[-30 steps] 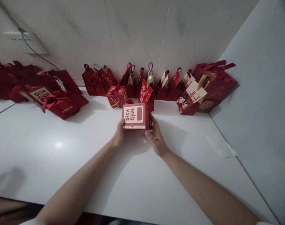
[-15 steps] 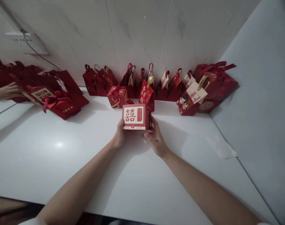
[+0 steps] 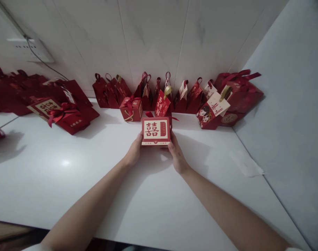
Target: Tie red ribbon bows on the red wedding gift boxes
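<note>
Between my two hands is a red gift box [image 3: 156, 131] with a cream panel and large red characters. My left hand [image 3: 134, 150] grips its left side, fingers mostly hidden behind it. On the right side, my right hand [image 3: 178, 155] is closed round the box with the thumb at its lower front corner. Just behind stand a small red box with a ribbon bow [image 3: 132, 108] and a red house-shaped box with a gold loop [image 3: 163, 104]. A bit of red ribbon shows past the held box's top right.
Several red peaked boxes [image 3: 192, 96] line the tiled wall. At the right corner stand a large red bag [image 3: 239, 92] and a box with cartoon figures [image 3: 208, 113]. Red boxes with a bow [image 3: 66, 116] stand at left. A whitish sheet [image 3: 246, 162] lies on the white table [image 3: 145, 202].
The held box has shifted slightly right, and my right hand has closed on its side. Another person's hand has left the far left; part of a red item now shows at the left edge.
</note>
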`<move>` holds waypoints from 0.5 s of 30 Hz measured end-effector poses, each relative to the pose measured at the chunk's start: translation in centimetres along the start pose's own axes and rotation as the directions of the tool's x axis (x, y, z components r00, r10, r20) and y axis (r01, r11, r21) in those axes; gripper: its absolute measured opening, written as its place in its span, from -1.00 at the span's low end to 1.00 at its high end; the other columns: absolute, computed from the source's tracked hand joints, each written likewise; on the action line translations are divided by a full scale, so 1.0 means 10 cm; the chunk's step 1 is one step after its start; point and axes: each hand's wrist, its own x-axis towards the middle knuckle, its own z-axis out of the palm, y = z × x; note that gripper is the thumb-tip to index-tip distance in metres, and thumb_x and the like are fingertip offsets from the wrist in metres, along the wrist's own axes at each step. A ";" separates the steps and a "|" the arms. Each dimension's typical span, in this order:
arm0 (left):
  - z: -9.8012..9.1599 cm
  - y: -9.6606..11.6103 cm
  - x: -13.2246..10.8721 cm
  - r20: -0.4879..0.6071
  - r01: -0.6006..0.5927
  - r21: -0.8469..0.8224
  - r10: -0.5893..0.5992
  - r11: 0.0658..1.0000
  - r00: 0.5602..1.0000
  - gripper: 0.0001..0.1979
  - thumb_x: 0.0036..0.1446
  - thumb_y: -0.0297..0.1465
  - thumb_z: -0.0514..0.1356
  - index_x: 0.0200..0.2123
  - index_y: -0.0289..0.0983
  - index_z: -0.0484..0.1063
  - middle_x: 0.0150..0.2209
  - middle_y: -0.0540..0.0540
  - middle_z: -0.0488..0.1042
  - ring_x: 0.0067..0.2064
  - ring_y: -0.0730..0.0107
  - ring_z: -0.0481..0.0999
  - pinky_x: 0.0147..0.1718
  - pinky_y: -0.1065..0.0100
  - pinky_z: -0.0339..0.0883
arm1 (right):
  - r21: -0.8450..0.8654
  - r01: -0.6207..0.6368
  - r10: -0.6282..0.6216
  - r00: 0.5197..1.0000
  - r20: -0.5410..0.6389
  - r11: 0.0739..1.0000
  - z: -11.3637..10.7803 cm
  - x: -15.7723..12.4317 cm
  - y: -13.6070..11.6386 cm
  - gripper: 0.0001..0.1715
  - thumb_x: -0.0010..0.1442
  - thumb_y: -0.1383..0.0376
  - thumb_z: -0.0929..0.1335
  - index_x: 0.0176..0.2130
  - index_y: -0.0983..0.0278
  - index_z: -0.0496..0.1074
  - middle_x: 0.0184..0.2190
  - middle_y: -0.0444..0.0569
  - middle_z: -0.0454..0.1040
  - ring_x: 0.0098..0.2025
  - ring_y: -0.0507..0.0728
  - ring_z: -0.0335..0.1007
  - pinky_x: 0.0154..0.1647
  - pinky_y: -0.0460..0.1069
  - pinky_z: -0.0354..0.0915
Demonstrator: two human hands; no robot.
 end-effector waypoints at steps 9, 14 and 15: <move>-0.05 0.08 -0.02 0.066 -0.016 -0.037 0.018 0.999 0.998 -0.41 0.33 -0.02 -0.13 0.31 -0.13 0.19 0.19 -0.10 0.42 0.29 -0.03 0.28 0.31 -0.12 0.07 | -0.022 0.085 -0.085 0.996 -0.020 0.996 0.05 0.03 -0.06 -0.31 0.30 -0.02 0.27 0.31 0.09 0.09 0.30 -0.03 0.23 0.32 0.26 0.16 0.31 0.22 0.17; -0.12 0.01 -0.01 0.123 -0.033 -0.038 0.037 0.999 0.992 -0.38 0.28 -0.07 -0.02 0.34 -0.17 0.14 0.23 -0.11 0.38 0.35 -0.04 0.17 0.33 -0.12 0.02 | -0.030 0.077 -0.078 0.997 -0.012 0.997 0.04 0.03 -0.05 -0.26 0.30 0.01 0.28 0.35 0.09 0.02 0.30 0.00 0.23 0.32 0.28 0.15 0.29 0.23 0.19; -0.14 0.00 -0.01 0.138 -0.036 -0.027 0.040 0.999 0.990 -0.36 0.27 -0.08 0.00 0.35 -0.17 0.12 0.25 -0.11 0.35 0.36 -0.04 0.14 0.33 -0.12 0.01 | -0.040 0.062 -0.062 0.998 -0.012 0.997 0.04 0.03 -0.04 -0.26 0.30 0.00 0.28 0.35 0.09 0.02 0.30 0.01 0.23 0.32 0.29 0.15 0.26 0.24 0.22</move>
